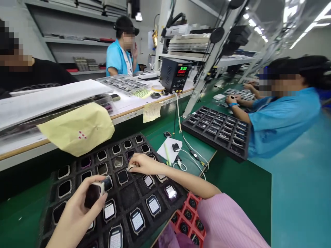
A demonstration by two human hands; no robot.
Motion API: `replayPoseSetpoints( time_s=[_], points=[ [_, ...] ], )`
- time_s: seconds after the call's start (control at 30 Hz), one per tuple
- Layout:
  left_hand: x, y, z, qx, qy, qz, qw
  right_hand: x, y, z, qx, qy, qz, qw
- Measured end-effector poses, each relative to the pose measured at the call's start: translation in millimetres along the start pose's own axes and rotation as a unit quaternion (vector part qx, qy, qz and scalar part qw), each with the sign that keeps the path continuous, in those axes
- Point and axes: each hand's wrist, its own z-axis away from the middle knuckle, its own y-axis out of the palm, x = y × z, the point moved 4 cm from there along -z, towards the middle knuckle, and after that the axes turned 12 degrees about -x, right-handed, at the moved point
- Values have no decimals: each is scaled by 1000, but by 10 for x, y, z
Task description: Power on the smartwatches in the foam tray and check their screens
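Lower left of the head view, the left hand (77, 213) is closed round a dark watch body (93, 194) just above the black tray (128, 197); at centre, the right hand (143, 163) pinches a small pale piece (130, 168) over the tray's cells; the fingertip hold looks light, so the watch body might slip onto the screens beneath.

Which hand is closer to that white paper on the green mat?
Right. The right hand is just left of the paper, over the black tray; the left hand holds a watch much farther left.
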Motion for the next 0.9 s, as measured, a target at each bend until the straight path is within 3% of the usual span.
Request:
replayPoseSetpoints(
  time_s=[0.07,0.13,0.23,0.27,0.3,0.4,0.53,0.9],
  points=[
    [-7,2,6,-3,1,-3,1000,185,-86,-41,11,-30,-67,997],
    [-11,-4,0,-8,7,-6,1000,388,-167,-97,12,-47,-214,976],
    [3,-16,-32,-11,3,-11,1000,587,-241,-193,6,-17,-493,870],
    [9,-20,-47,-11,3,-13,1000,607,-240,-222,0,6,-544,839],
    [11,-23,-65,-12,7,-15,1000,608,-225,-247,-7,28,-562,827],
    [-6,-25,-116,-15,56,-30,998,554,-136,-288,-15,92,-552,829],
    [-37,-1,-151,-5,100,-37,994,518,-8,-299,46,154,-571,805],
    [-145,-42,-112,-28,159,-31,986,640,33,-327,99,72,-590,798]
  ],
)
